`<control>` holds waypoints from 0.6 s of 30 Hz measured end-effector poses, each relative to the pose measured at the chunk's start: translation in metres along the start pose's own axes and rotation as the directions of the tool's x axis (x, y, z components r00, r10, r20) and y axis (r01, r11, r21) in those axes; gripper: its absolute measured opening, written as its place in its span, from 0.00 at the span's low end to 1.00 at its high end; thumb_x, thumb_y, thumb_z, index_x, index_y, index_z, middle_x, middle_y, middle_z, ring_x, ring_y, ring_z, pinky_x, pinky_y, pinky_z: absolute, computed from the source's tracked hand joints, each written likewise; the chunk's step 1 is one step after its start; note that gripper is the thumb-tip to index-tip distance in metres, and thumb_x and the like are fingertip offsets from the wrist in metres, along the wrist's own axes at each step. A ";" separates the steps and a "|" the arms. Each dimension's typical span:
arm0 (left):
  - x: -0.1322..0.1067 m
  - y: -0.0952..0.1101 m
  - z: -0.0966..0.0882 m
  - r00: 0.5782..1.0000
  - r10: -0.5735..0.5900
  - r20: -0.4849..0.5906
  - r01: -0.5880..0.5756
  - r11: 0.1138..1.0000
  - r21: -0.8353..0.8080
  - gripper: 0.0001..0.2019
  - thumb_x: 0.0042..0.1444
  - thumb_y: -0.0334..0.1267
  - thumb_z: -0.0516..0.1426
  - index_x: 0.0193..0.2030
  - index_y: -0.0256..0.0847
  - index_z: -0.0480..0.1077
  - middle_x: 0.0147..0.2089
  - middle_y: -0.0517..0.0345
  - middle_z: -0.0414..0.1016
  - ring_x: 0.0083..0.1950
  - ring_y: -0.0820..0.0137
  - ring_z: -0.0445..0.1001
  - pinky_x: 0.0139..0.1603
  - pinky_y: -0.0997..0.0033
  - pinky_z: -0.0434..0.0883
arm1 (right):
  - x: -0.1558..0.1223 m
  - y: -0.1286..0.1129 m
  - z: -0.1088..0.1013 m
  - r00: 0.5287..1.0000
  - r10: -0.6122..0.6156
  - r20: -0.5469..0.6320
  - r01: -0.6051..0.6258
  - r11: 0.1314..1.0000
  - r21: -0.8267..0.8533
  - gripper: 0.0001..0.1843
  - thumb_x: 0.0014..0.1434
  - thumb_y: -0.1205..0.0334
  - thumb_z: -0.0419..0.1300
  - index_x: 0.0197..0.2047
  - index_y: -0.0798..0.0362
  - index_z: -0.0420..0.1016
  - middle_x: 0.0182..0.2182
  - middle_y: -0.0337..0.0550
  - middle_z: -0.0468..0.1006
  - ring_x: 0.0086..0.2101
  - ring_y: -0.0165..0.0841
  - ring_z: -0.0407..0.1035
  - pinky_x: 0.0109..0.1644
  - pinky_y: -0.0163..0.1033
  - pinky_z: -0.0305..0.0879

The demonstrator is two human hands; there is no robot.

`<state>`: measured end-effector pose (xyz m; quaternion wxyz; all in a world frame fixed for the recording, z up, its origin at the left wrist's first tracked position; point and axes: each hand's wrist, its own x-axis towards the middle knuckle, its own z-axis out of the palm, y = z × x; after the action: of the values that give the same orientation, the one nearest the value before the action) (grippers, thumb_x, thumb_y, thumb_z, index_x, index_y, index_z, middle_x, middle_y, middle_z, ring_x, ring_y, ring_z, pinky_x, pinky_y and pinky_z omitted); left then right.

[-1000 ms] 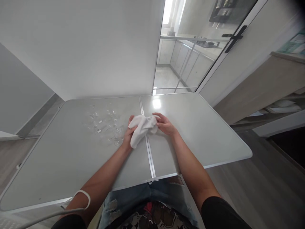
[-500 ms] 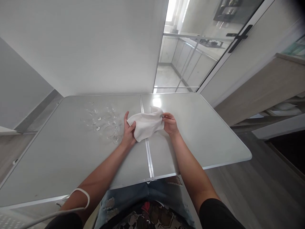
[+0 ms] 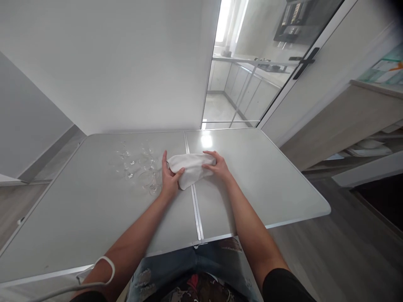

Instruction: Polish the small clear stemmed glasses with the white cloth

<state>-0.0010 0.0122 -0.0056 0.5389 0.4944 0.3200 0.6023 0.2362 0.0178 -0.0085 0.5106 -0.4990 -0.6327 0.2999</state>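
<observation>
A white cloth [image 3: 190,167] lies bunched on the grey folding table [image 3: 94,218], across its middle seam. My left hand [image 3: 169,176] grips the cloth's left end, thumb on top. My right hand [image 3: 216,165] holds the right end, fingers curled over it. Several clear wine glasses [image 3: 138,170] lie and stand just left of my left hand, hard to tell apart.
A white wall stands behind the table. To the back right a glass door [image 3: 252,75] opens onto a kitchen. A wooden shelf unit [image 3: 346,121] is at the far right. A white strap [image 3: 100,270] hangs near my left arm.
The cloth was held spread above the table between both hands; now it is lowered and bunched on the surface, with both hands pressed over its ends.
</observation>
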 end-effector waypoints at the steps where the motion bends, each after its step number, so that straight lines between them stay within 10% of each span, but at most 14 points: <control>1: 0.001 0.001 -0.001 1.000 0.005 -0.007 -0.005 1.000 0.016 0.55 0.53 0.51 0.69 0.79 0.55 0.39 0.67 0.46 0.66 0.64 0.56 0.73 0.63 0.57 0.73 | -0.001 0.001 0.002 0.999 -0.017 0.036 0.018 0.999 -0.034 0.33 0.50 0.50 0.75 0.60 0.42 0.78 0.43 0.42 0.71 0.44 0.40 0.67 0.54 0.46 0.66; 10: -0.010 0.008 -0.004 0.981 -0.193 -0.027 0.192 0.937 0.292 0.53 0.56 0.53 0.66 0.79 0.47 0.39 0.43 0.53 0.80 0.42 0.63 0.81 0.46 0.62 0.78 | 0.003 0.023 0.011 0.994 -0.097 -0.059 0.084 0.980 -0.182 0.12 0.55 0.49 0.70 0.30 0.48 0.82 0.42 0.46 0.65 0.47 0.42 0.63 0.57 0.50 0.65; 18: -0.095 0.043 0.005 0.975 -0.212 -0.060 0.205 0.773 0.601 0.42 0.54 0.47 0.67 0.72 0.46 0.55 0.55 0.41 0.78 0.45 0.55 0.81 0.46 0.55 0.74 | 0.003 0.011 0.005 0.939 0.343 -0.011 -0.302 0.840 0.452 0.18 0.52 0.46 0.68 0.34 0.54 0.82 0.36 0.46 0.80 0.37 0.38 0.72 0.42 0.42 0.70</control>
<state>-0.0172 -0.0891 0.0120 0.4185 0.6051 0.5446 0.4027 0.2348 0.0253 -0.0189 0.5813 -0.4818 -0.4305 0.4946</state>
